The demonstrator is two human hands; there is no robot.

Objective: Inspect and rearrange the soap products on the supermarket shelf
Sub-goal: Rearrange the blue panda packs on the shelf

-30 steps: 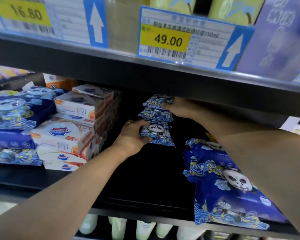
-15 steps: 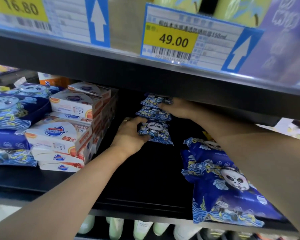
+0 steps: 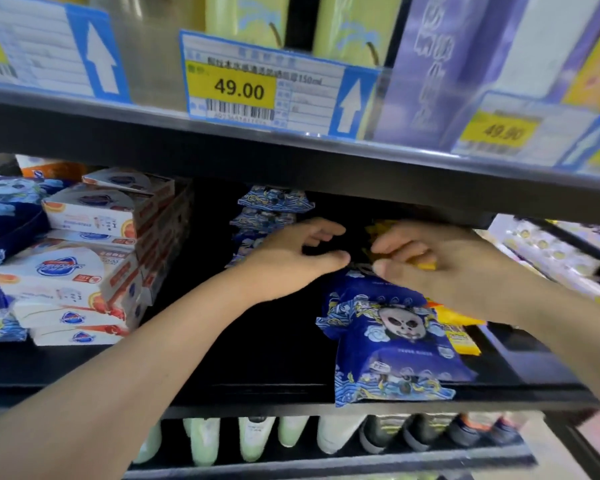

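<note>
Head view: right hand (image 3: 444, 261) fingers curled round yellow pack (image 3: 421, 263) deep at shelf (image 3: 257, 393) back, right of panda soap stack (image 3: 271, 216). Left hand (image 3: 291, 261) just beside, fingers loose, empty (thumb nearly touching right). Blue panda pack (image 3: 388, 344) below both, long axis toward front edge.

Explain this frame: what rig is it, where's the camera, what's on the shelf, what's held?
No robot here: a person's two bare hands, filmed by one wide-angle camera worn on their head, looking forward and down into a supermarket shelf. The left hand reaches in beside a stack of small blue panda packets, fingers loosely spread, holding nothing. The right hand curls round a yellow packet. Below it lies a large blue panda bag. White soap boxes are stacked at the left. The price tag above reads 49.00.
</note>
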